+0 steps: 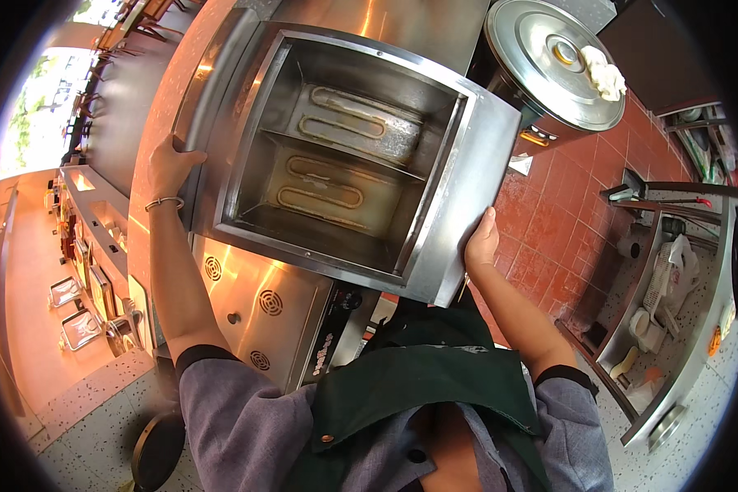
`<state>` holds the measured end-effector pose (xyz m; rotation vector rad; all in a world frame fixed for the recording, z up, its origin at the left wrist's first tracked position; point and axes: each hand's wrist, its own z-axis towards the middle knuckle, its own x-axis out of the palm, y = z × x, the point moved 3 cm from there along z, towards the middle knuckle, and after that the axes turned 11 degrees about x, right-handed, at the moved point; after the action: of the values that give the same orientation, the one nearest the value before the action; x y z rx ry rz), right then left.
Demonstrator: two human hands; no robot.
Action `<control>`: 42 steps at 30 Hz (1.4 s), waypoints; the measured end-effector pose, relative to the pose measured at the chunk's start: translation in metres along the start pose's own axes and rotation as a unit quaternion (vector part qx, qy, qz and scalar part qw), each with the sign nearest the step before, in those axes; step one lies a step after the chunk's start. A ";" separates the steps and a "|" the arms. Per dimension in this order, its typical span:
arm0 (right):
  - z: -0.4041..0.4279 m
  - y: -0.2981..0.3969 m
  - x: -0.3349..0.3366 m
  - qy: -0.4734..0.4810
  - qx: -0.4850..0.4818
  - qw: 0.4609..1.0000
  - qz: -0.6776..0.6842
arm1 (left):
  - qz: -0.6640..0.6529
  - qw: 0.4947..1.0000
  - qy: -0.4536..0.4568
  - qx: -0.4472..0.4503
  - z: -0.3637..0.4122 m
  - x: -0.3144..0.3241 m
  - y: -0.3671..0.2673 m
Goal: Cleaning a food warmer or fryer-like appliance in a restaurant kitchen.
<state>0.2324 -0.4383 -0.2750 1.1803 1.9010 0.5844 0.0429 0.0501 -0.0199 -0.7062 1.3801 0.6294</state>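
Observation:
A square stainless-steel heating tank (467,190) lies before me. Inside it, a low divider (344,154) parts two wells, each with a looped heating element; the upper loop (344,114) and the lower loop (323,184) are stained brown. My left hand (173,165), a bracelet at its wrist, holds the unit's left side, thumb over the edge and fingers partly hidden. On the right side my right hand (483,241) grips the outer edge, its fingers mostly hidden beneath or behind the metal.
A large lidded pot (541,55) with a white cloth (604,74) on its lid stands at upper right. Below the tank is a steel appliance (264,307) with vents and a knob. An open shelf unit (682,344) holds plastic items at right, beside red floor tiles (547,227).

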 end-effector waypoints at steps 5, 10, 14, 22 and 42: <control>0.002 -0.004 0.010 0.015 -0.008 1.000 0.018 | -0.062 0.998 -0.003 0.020 0.020 0.028 0.041; -0.002 -0.004 0.025 -0.003 -0.027 0.999 0.017 | -0.053 0.999 -0.001 0.008 0.038 0.064 0.083; -0.015 0.009 0.034 0.042 -0.012 0.996 0.073 | -0.064 0.998 0.010 -0.002 0.050 0.091 0.104; -0.041 0.036 0.053 0.050 0.012 0.993 0.105 | -0.086 0.995 0.060 0.001 0.057 0.116 0.126; 0.029 -0.005 -0.056 0.073 0.107 0.968 0.216 | 0.004 1.000 0.002 -0.004 0.042 0.111 0.103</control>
<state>0.2668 -0.4915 -0.2734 1.7594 1.8697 0.7251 0.0027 0.1476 -0.1365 -0.7098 1.3845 0.6411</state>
